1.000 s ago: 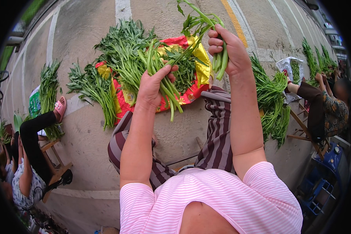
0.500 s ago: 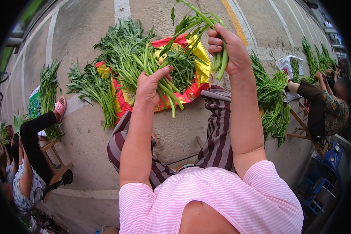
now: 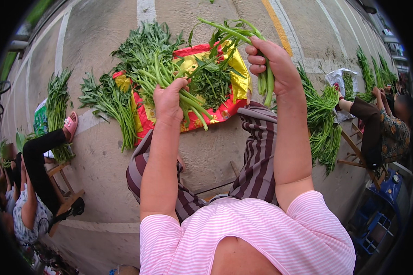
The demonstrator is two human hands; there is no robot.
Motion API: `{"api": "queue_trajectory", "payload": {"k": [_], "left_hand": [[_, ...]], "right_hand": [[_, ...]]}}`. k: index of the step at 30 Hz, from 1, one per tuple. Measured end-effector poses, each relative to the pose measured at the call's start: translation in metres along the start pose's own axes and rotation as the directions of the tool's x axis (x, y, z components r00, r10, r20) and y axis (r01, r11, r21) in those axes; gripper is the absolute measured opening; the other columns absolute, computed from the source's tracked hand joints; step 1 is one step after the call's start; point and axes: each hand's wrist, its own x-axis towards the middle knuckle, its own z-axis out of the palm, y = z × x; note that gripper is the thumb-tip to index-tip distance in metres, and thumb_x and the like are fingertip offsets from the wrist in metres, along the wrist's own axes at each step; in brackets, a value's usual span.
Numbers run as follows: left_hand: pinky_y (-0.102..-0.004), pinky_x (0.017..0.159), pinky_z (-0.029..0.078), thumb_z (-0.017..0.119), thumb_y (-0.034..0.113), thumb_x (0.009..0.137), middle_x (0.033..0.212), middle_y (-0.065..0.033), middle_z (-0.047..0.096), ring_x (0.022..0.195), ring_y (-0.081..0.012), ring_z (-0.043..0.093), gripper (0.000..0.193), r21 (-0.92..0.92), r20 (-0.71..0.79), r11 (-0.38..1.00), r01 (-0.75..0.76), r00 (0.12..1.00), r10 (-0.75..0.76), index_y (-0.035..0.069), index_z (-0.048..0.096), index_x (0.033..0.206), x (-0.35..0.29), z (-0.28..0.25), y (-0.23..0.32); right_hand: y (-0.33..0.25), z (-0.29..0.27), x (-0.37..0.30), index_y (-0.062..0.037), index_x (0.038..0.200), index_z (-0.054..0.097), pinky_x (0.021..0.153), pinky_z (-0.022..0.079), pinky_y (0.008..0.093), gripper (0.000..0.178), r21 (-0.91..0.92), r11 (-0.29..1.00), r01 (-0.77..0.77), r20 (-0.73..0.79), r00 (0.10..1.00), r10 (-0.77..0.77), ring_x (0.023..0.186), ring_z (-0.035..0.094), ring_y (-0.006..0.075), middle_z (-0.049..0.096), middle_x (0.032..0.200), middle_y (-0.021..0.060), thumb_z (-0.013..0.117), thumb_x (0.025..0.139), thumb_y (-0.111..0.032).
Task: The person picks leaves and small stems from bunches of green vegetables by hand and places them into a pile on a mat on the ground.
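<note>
I saw the left hand clenched on a big bunch of greens above the red-and-gold sheet, stalks slanting down-right toward the right hand, which gripped a few stems hanging nearly upright, just beside.

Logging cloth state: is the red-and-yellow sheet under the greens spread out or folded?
Spread out: the red-and-yellow sheet lies flat on the pavement, greens piled across it.

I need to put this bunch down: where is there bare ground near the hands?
Bare concrete lies between the red and gold sheet and the striped trouser knees, and beyond the sheet's far edge by the white painted line. The sheet itself is crowded with greens, and the pile of stems fills the right side.
</note>
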Motion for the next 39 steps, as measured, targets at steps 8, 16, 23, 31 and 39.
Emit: {"api": "queue_trajectory", "payload": {"k": [8,16,23,31,39], "left_hand": [[-0.0298,0.060,0.054,0.068,-0.006,0.076,0.090,-0.0138,0.070,0.068,-0.0187,0.064,0.028,-0.041,-0.046,0.998,-0.055,0.998,0.053,0.000,0.058,0.102,0.006,-0.005,0.003],[-0.0332,0.073,0.056,0.064,0.016,0.092,0.107,-0.0151,0.068,0.083,-0.0188,0.066,0.027,-0.168,0.209,0.976,0.142,0.972,-0.105,0.001,0.057,0.114,-0.006,0.012,0.008],[-0.0347,0.073,0.057,0.062,0.015,0.093,0.104,-0.0148,0.068,0.081,-0.0193,0.067,0.024,-0.248,0.316,0.943,0.223,0.939,-0.139,0.001,0.059,0.112,-0.007,0.014,0.008],[-0.0310,0.073,0.056,0.065,0.008,0.089,0.100,-0.0093,0.068,0.081,-0.0159,0.066,0.025,-0.080,0.286,0.994,0.076,0.957,-0.050,0.001,0.060,0.113,-0.011,0.013,0.004],[-0.0239,0.071,0.052,0.069,0.003,0.084,0.091,-0.0019,0.067,0.077,-0.0099,0.062,0.023,0.087,0.316,0.993,-0.078,0.948,0.046,0.002,0.064,0.106,-0.022,0.024,0.002]], "right_hand": [[-0.005,-0.005,-0.003,-0.0072,0.094,0.045,0.044,0.032,0.0138,0.013,0.092,0.996,-0.001,0.050,0.999,-0.003,0.056,0.037,-0.0002,0.046,0.079,-0.0016,0.054,0.098,-0.016],[0.005,0.000,-0.003,-0.0082,0.087,0.046,0.045,0.032,0.0142,0.016,0.109,0.994,-0.002,0.029,1.000,-0.002,0.057,0.037,-0.0002,0.042,0.075,-0.0036,0.058,0.096,-0.014],[0.015,0.016,-0.007,-0.0083,0.084,0.050,0.047,0.038,0.0178,0.016,-0.171,0.985,0.007,-0.108,0.994,-0.026,0.058,0.046,0.0020,0.049,0.073,-0.0037,0.061,0.092,-0.016],[0.041,0.037,-0.006,-0.0026,0.103,0.056,0.061,0.051,0.0218,0.020,-0.452,0.892,0.016,-0.143,0.986,-0.090,0.073,0.063,0.0083,0.065,0.087,0.0038,0.062,0.093,-0.019],[0.046,0.041,0.002,-0.0013,0.099,0.060,0.055,0.047,0.0239,0.025,-0.640,0.764,-0.085,-0.107,0.994,0.021,0.067,0.060,0.0082,0.065,0.082,0.0034,0.067,0.089,-0.023]]}}
